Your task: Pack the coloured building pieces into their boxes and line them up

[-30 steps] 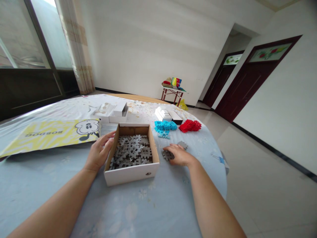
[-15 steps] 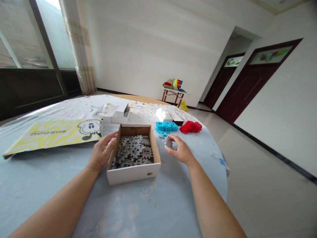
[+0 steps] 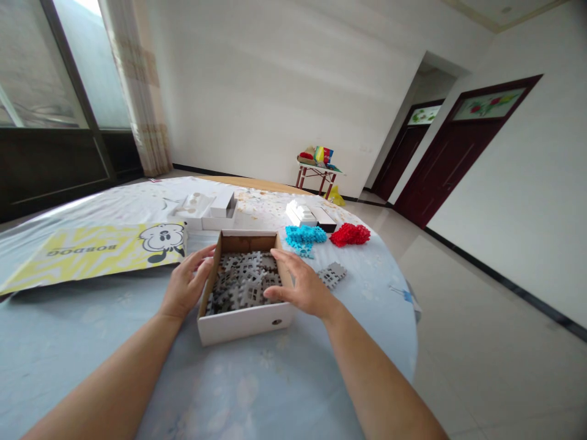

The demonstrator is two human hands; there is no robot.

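Left hand: just left of centre, the left hand [image 3: 182, 284] lies along the box's left wall, fingers lightly curled, a small gap at the thumb, nothing pinched.
White box [image 3: 243, 327]: lower centre, lid off; looks like stiff, light card, best taken by opposite side walls, since a hard squeeze could bow them.
Grey pieces [image 3: 243, 278]: heaped inside the box, notched and thin; they look light, firm, a bit slick, so pinch one by its edges, or across a window cut-out.
Right hand: right of centre, the right hand [image 3: 305, 287] is over the box's right wall, thumb and fingers spread wide, no piece visible between them.
Loose grey tiles [image 3: 332, 275]: right of that hand, flat on the cloth; a fingernail under the rim should lift one.
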